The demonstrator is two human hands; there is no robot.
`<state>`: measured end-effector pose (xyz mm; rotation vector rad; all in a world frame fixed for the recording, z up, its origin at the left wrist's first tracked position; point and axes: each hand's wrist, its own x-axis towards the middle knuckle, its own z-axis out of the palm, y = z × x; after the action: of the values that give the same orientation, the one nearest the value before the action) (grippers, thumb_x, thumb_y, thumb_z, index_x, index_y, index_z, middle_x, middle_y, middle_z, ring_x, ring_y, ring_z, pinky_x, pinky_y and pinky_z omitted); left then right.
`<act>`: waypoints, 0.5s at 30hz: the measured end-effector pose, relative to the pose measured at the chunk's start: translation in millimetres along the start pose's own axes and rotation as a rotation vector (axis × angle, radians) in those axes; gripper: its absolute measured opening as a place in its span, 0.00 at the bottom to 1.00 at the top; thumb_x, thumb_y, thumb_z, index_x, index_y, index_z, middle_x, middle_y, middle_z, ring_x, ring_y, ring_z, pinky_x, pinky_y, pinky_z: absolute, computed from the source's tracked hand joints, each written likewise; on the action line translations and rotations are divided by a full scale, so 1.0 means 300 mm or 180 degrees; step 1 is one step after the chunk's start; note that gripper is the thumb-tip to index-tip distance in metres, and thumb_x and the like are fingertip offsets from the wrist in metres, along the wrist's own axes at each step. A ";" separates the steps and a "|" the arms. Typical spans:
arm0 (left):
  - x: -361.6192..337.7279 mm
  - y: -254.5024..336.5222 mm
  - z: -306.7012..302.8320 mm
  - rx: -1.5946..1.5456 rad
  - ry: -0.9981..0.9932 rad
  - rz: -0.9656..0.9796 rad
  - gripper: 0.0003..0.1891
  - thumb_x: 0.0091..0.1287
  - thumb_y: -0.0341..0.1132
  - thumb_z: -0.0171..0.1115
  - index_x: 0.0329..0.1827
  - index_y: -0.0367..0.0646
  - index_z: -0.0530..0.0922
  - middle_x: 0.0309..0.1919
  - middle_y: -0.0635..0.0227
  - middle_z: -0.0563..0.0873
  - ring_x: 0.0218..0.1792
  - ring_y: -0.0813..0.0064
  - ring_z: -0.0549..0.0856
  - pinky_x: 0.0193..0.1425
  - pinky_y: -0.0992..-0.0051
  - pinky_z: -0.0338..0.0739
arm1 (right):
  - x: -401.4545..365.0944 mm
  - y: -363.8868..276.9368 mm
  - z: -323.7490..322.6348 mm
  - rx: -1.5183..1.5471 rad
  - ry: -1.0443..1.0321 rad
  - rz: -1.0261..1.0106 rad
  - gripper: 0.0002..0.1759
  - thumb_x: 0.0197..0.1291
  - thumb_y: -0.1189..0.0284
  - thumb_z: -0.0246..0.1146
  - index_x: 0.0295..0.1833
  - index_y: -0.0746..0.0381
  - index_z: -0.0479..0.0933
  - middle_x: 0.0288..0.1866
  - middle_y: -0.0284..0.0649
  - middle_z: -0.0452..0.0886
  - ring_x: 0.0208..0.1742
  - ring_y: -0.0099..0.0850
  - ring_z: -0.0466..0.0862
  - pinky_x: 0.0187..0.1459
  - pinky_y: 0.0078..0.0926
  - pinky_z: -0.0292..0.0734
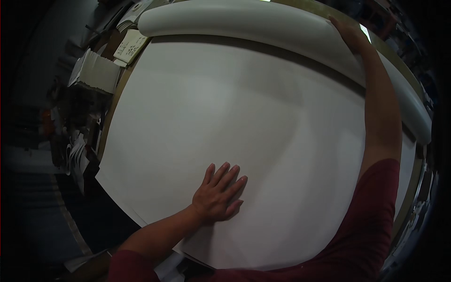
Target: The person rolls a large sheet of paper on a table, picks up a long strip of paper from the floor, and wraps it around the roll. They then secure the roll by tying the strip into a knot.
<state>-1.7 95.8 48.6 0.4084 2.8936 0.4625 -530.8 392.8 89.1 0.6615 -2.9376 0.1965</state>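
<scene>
A large white sheet [202, 108] covers most of the work surface, and its far end runs up to a thick white roll [225, 19]. My left hand [218, 195] lies palm down on the near part of the sheet, fingers spread, holding nothing. Stretched out to the far right, my right hand [350, 35] rests against the back of the roll. One finger or thumb points left along the roll; the other fingers are mostly hidden, and the hand looks extended rather than closed.
A stack of papers [96, 70] stands beyond the left edge, near a yellowish pad with handwriting [130, 46]. Dark blue cloth [101, 214] hangs or lies at lower left. The brown board edge [115, 105] shows along the left side. Blurred clutter borders the right.
</scene>
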 end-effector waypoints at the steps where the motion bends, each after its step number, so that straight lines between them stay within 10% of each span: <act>1: -0.008 0.002 0.001 -0.0016 0.0011 -0.0051 0.32 0.61 0.48 0.63 0.69 0.51 0.71 0.72 0.53 0.66 0.74 0.51 0.62 0.77 0.45 0.48 | -0.076 -0.054 -0.023 -0.0041 0.0099 0.0087 0.35 0.74 0.44 0.37 0.63 0.60 0.75 0.59 0.54 0.79 0.63 0.49 0.76 0.64 0.41 0.69; 8: -0.032 -0.013 0.013 -0.0137 0.0377 0.0114 0.31 0.61 0.47 0.64 0.69 0.48 0.72 0.71 0.52 0.68 0.73 0.49 0.64 0.77 0.45 0.49 | -0.498 -0.341 -0.046 -0.0908 0.2290 -0.0291 0.33 0.70 0.43 0.48 0.59 0.60 0.78 0.49 0.52 0.83 0.52 0.49 0.82 0.60 0.44 0.73; 10: -0.032 -0.020 0.004 -0.0116 0.0461 0.0138 0.31 0.62 0.46 0.64 0.69 0.47 0.71 0.71 0.52 0.67 0.73 0.49 0.64 0.77 0.45 0.49 | -0.532 -0.437 -0.178 -0.1227 0.0907 0.0453 0.34 0.70 0.42 0.48 0.60 0.60 0.78 0.50 0.53 0.83 0.53 0.50 0.81 0.60 0.45 0.73; 14: -0.058 -0.002 -0.004 -0.0051 0.0476 0.0207 0.31 0.64 0.45 0.62 0.70 0.47 0.70 0.72 0.52 0.66 0.74 0.49 0.63 0.77 0.45 0.48 | -0.341 -0.226 -0.033 -0.0987 0.2021 -0.0717 0.34 0.70 0.42 0.48 0.61 0.60 0.77 0.52 0.53 0.82 0.54 0.51 0.81 0.59 0.44 0.73; 15: -0.068 0.003 -0.006 -0.0022 0.0469 0.0208 0.31 0.64 0.45 0.62 0.70 0.46 0.69 0.72 0.52 0.66 0.74 0.49 0.62 0.77 0.45 0.48 | -0.355 -0.261 -0.068 -0.0183 0.0713 -0.0127 0.34 0.70 0.42 0.48 0.62 0.60 0.76 0.54 0.54 0.81 0.56 0.51 0.80 0.59 0.44 0.72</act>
<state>17.5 90.1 53.2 0.4888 3.0266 0.5341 -399.5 370.3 101.0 0.6440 -2.7037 0.1694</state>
